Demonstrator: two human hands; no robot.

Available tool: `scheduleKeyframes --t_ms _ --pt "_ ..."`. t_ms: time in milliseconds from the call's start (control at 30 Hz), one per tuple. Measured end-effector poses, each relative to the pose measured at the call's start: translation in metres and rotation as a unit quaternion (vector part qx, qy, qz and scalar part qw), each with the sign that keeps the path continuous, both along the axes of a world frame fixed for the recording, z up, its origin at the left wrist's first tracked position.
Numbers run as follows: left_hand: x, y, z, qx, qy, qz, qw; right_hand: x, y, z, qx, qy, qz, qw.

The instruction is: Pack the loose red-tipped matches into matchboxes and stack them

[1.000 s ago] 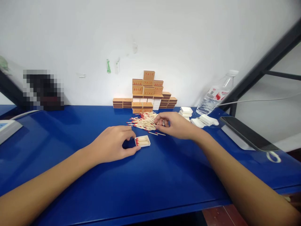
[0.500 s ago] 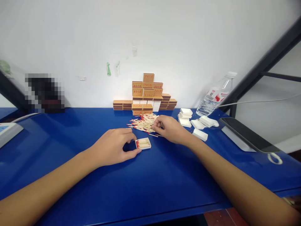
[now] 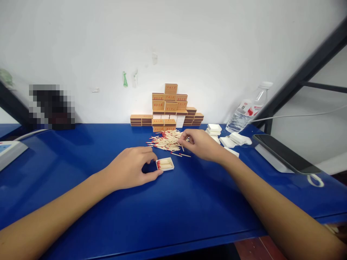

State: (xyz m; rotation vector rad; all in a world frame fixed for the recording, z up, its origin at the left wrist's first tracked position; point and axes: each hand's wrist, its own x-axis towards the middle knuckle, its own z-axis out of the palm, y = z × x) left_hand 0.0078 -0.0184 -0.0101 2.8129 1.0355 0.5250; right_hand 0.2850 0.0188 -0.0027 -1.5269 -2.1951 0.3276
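My left hand (image 3: pixel 134 167) steadies a small white matchbox tray (image 3: pixel 169 168) on the table, thumb at its near left corner and index finger at its far left corner. Several red-tipped matches lie side by side in the tray, heads to the left. At the right edge of a loose heap of matches (image 3: pixel 166 141), my right hand (image 3: pixel 199 143) has thumb and index finger pinched together. A match (image 3: pixel 182 148) sticks out below those fingertips; the fingers partly hide what else they hold. Two stray matches (image 3: pixel 184 155) lie in front of the heap.
Stacked matchboxes (image 3: pixel 170 106) stand against the wall behind the heap. To the right are several white trays (image 3: pixel 227 142), a tilted water bottle (image 3: pixel 245 112) and a propped phone (image 3: pixel 287 153). A white device (image 3: pixel 12 151) sits at the left edge of the blue table (image 3: pixel 151 216).
My right hand has shifted slightly right and up, drawing back from the heap with a match showing beneath its fingers. My left hand and the tray stay in place.
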Motion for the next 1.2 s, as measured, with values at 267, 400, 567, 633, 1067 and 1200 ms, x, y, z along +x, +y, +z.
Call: scheduleKeyframes --t_ms 267,400,567,633,1067,1200 --pt "0.001 0.001 0.000 0.001 -0.002 -0.003 1.000 0.005 0.000 0.007 0.019 0.019 0.042 0.999" --pt "0.001 0.001 0.001 -0.003 0.001 -0.005 1.000 0.006 -0.001 0.013 -0.003 0.088 0.032 0.996" --pt "0.001 0.001 0.001 -0.006 0.009 -0.001 1.000 0.009 -0.001 0.016 -0.129 0.197 0.078 0.969" --pt "0.001 0.001 0.001 -0.009 0.011 0.002 1.000 0.014 0.001 0.015 -0.185 0.198 0.096 0.958" --pt "0.001 0.000 0.002 -0.008 0.013 0.000 1.000 0.027 0.003 0.016 -0.202 -0.006 0.097 0.974" --pt "0.001 0.000 0.002 -0.008 0.014 -0.001 1.000 0.028 0.003 0.013 -0.207 -0.029 0.093 0.973"
